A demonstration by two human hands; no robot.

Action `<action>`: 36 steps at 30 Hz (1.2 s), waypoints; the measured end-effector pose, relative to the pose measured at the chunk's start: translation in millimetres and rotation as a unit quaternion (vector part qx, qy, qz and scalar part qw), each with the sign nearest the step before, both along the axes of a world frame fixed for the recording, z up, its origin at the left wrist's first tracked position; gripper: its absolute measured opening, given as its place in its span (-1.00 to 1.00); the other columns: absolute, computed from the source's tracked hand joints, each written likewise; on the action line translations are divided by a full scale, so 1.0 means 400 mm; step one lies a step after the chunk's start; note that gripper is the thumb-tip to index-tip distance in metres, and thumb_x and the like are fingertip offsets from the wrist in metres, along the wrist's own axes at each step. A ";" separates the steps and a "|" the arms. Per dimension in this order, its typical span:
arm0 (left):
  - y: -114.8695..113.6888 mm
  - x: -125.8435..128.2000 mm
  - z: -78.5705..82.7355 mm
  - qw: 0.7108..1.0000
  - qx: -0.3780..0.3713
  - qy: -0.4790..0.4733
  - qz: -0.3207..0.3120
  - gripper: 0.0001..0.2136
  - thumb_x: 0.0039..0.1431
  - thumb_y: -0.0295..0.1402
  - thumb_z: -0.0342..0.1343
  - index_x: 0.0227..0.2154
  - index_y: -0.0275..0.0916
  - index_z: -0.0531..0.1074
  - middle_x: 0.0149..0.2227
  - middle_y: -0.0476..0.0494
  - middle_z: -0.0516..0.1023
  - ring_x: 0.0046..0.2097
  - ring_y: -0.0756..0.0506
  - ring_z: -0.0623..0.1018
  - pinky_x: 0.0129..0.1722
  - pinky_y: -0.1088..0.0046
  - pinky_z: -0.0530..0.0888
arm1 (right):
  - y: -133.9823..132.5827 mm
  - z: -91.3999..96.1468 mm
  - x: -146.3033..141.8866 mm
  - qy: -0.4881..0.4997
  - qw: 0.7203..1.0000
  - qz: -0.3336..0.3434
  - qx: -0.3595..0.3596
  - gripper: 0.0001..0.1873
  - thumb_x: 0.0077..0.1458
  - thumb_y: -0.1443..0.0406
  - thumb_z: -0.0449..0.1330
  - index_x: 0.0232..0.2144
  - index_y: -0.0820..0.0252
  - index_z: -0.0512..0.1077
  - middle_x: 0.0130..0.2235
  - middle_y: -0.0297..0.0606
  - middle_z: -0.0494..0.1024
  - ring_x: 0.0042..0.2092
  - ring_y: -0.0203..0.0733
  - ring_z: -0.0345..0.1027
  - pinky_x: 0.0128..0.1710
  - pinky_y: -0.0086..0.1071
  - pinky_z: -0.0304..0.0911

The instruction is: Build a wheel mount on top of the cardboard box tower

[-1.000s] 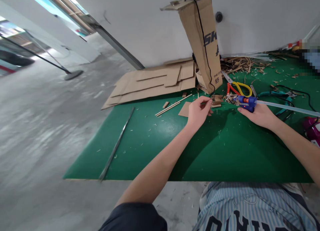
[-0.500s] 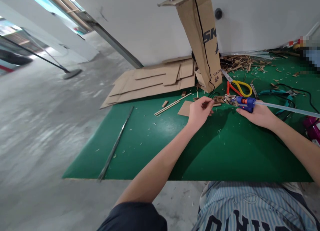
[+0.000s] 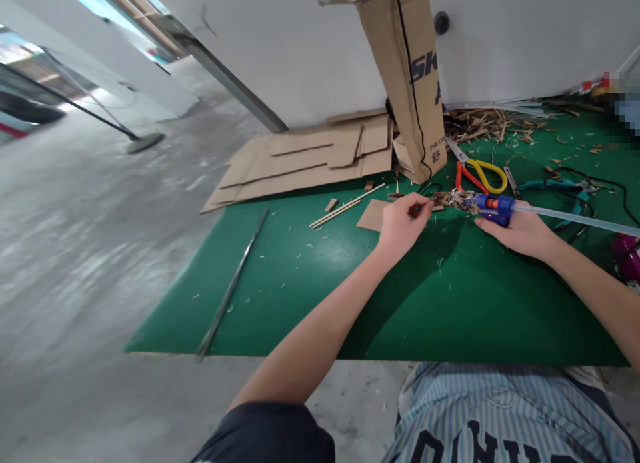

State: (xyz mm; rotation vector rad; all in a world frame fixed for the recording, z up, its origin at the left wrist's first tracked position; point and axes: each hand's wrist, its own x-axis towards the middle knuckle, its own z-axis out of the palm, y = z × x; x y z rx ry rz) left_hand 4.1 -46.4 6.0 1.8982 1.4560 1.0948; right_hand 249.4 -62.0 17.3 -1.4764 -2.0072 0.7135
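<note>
My right hand (image 3: 523, 229) is wrapped round a blue hot glue gun (image 3: 495, 208), whose nozzle end, crusted with debris, points left. A long translucent glue stick (image 3: 575, 217) runs out of its back. Closed in a pinch, my left hand (image 3: 406, 217) holds a small brown cardboard piece (image 3: 440, 198) close to the nozzle; its far part is hidden by the fingers and the gun. Just left of that hand, a flat cardboard square (image 3: 371, 215) lies on the green table (image 3: 320, 296). Behind the gun rest scissors with red and yellow handles (image 3: 483, 175).
A tall cardboard box (image 3: 407, 83) with a black cord stands at the back, beside flat cardboard sheets (image 3: 305, 153). Thin wooden sticks (image 3: 345, 206) and a bundle of dark wire (image 3: 233, 286) lie leftward. Cardboard scraps (image 3: 480, 126) and teal-handled pliers (image 3: 575, 199) are at right.
The view has shifted very slightly. My left hand has edged a little right, its pinched fingers nearer the glue gun's nozzle; the right hand keeps its hold.
</note>
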 end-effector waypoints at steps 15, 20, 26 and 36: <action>-0.018 0.026 0.005 0.991 -0.095 -0.088 -0.023 -0.82 0.11 -0.25 0.15 -0.52 -0.22 0.42 -0.59 0.02 0.40 -0.57 0.03 0.38 -0.57 0.51 0.29 | -0.001 -0.029 -0.015 0.129 0.988 -0.089 0.005 -0.71 0.05 0.02 0.30 -0.35 0.09 0.51 -0.39 -0.20 0.61 -0.31 0.02 0.52 -0.27 -0.14 0.44; -0.038 0.043 0.011 0.987 -0.119 -0.104 -0.042 -0.82 0.12 -0.26 0.15 -0.51 -0.23 0.42 -0.59 0.03 0.41 -0.57 0.04 0.38 -0.58 0.52 0.30 | -0.004 -0.016 -0.021 0.110 0.991 -0.076 0.010 -0.74 0.02 0.07 0.33 -0.33 0.11 0.52 -0.28 -0.21 0.66 -0.25 -0.02 0.54 -0.23 -0.20 0.42; -0.047 0.052 0.020 0.978 -0.150 -0.130 -0.059 -0.81 0.11 -0.27 0.17 -0.52 -0.25 0.41 -0.58 0.04 0.42 -0.60 0.07 0.37 -0.59 0.55 0.30 | -0.010 -0.009 -0.029 0.164 0.985 -0.057 -0.006 -0.59 -0.02 0.07 0.36 -0.17 0.17 0.53 -0.17 -0.16 0.68 -0.18 -0.01 0.56 -0.16 -0.15 0.44; -0.049 0.055 0.023 0.957 -0.199 -0.203 -0.061 -0.75 0.11 -0.23 0.25 -0.54 -0.25 0.39 -0.68 0.08 0.37 -0.68 0.12 0.28 -0.70 0.60 0.17 | -0.012 0.001 -0.034 0.198 0.977 -0.069 -0.034 -0.57 -0.06 0.05 0.39 -0.20 0.18 0.55 -0.19 -0.11 0.68 -0.28 -0.02 0.56 -0.29 -0.17 0.48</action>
